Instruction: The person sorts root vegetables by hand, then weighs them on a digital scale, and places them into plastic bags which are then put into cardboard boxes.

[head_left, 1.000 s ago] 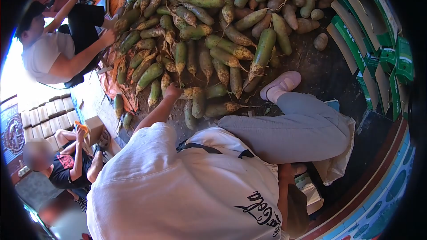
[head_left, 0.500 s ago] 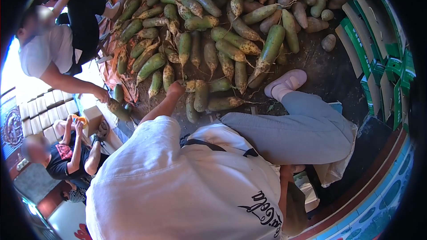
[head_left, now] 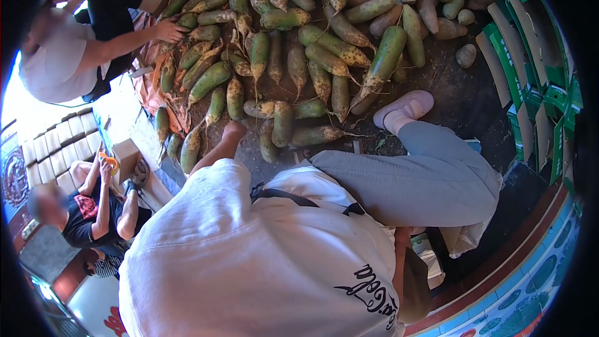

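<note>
Dozens of long, thick green radishes (head_left: 299, 68) with tan, soil-stained patches and thin roots lie heaped at the top of the view. Closest to the bare left hand (head_left: 233, 128) is a short radish, green above and yellowish brown below (head_left: 235, 98); its long axis runs nearly straight toward the person, with its root end down by the hand. The left hand's fingers are out of sight, so I cannot tell whether they grip anything. The right hand is hidden behind the body and bent leg, and its hold cannot be told either.

Just right of the left hand, a tan-and-green radish (head_left: 259, 109) lies crosswise, and a stubby brownish-green one (head_left: 282, 125) lies across the row, pointing toward the person.

The heap lies on a dark, dirt-strewn floor (head_left: 452, 103), with a crumpled orange sheet (head_left: 179, 118) beneath its left edge. Blue-and-white patterned tiling (head_left: 530, 296) curves along the lower right, and pale stacked boxes (head_left: 62, 153) stand at the left.

A grey-trousered leg (head_left: 405, 175), ending in a pink shoe (head_left: 409, 110), juts across the near right side of the floor. Beyond it, green-and-brown cardboard pieces (head_left: 530, 97) stand in rows. At upper left, a co-worker in a white shirt (head_left: 59, 68) rests a hand (head_left: 168, 31) on the heap; below, a seated person in black (head_left: 93, 212) holds an orange item (head_left: 108, 163) beside an open-looking brown carton (head_left: 126, 157).
</note>
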Demonstrator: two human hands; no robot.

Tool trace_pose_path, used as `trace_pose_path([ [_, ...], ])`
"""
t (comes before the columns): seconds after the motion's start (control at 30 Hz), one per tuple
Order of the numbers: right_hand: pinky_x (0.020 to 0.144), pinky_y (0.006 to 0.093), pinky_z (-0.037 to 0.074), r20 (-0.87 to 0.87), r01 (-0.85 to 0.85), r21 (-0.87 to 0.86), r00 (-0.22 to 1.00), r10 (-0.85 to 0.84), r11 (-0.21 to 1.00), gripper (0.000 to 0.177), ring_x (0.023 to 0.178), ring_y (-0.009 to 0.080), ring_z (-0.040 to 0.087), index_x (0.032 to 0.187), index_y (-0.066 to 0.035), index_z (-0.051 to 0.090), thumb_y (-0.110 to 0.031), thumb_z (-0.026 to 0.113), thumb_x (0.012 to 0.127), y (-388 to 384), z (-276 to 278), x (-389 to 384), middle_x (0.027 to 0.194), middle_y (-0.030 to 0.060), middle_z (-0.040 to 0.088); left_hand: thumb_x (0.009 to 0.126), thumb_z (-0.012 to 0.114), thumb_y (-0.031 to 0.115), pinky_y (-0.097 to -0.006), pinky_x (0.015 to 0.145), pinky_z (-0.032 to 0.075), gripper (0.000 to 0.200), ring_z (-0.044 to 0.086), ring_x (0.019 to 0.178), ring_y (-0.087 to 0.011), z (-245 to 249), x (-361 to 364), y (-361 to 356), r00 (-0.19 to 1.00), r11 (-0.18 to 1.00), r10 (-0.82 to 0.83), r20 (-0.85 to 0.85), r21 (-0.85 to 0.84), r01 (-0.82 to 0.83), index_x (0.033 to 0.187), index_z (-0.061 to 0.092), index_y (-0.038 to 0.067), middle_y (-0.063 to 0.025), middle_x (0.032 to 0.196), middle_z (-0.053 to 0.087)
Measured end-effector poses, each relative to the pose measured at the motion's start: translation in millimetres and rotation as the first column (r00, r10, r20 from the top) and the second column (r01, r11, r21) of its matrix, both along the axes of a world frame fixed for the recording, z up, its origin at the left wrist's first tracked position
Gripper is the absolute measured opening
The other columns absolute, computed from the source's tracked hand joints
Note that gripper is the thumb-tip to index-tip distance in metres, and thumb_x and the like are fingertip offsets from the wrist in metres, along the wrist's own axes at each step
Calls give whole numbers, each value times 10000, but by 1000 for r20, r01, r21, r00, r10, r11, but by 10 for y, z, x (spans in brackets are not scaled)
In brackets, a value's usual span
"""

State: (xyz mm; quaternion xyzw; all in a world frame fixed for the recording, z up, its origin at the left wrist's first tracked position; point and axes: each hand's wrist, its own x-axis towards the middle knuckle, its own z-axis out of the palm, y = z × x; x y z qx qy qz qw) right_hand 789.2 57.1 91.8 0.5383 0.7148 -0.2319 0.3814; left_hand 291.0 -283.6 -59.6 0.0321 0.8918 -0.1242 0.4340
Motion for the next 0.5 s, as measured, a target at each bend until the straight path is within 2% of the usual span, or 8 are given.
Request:
trace_pose_path([
  [0.03, 755, 437, 461, 4, -2, 1, 1000, 2, 1000, 298, 927, 381, 558, 1006, -51, 578, -272, 555, 807, 8, -6, -8, 970, 201, 600, 750, 562, 334, -382, 867, 448, 457, 550, 1039, -317, 528, 83, 403, 987, 992, 124, -107, 36, -121, 1123, 566, 69, -175, 1111, 574],
  [0.1, 756, 437, 461, 14, -3, 4, 1000, 3, 1000, 299, 929, 381, 558, 1007, -51, 578, -273, 554, 808, 10, 8, -2, 972, 201, 600, 748, 589, 383, -401, 867, 443, 535, 540, 1037, -337, 609, 182, 727, 968, 989, 85, -236, 141, -52, 1156, 516, 45, -184, 1116, 562],
  [0.17, 758, 438, 460, 24, -3, 4, 1000, 3, 1000, 300, 931, 382, 557, 1008, -51, 578, -273, 553, 808, 5, 8, 2, 975, 201, 599, 732, 612, 409, -406, 904, 410, 553, 497, 1088, -298, 639, 331, 932, 942, 908, 9, -336, 397, 132, 1150, 494, 68, -152, 1162, 520],
  [0.27, 759, 438, 460, 39, 1, 7, 999, -1, 1000, 301, 933, 382, 556, 1009, -51, 578, -274, 551, 809, 6, 9, 28, 978, 201, 598, 729, 620, 417, -403, 942, 369, 515, 434, 1149, -266, 647, 510, 1255, 892, 860, -260, -370, 332, 388, 1094, 515, 70, -124, 1208, 473],
  [0.47, 762, 439, 458, 18, 9, 35, 1000, -10, 999, 304, 938, 382, 555, 1011, -50, 577, -276, 548, 810, 53, -77, -9, 986, 201, 596, 626, 706, 440, -383, 947, 360, 696, 417, 1157, -266, 936, 470, 1729, 900, 865, -418, -128, 248, 437, 1164, 459, 76, -111, 1197, 472],
  [0.5, 763, 439, 458, 11, 8, 40, 1000, -9, 999, 304, 938, 382, 555, 1012, -50, 577, -276, 547, 810, 69, -103, -17, 987, 201, 596, 610, 720, 425, -384, 945, 366, 713, 422, 1156, -269, 908, 455, 1725, 901, 868, -412, -136, 242, 434, 1174, 451, 79, -117, 1195, 472],
])
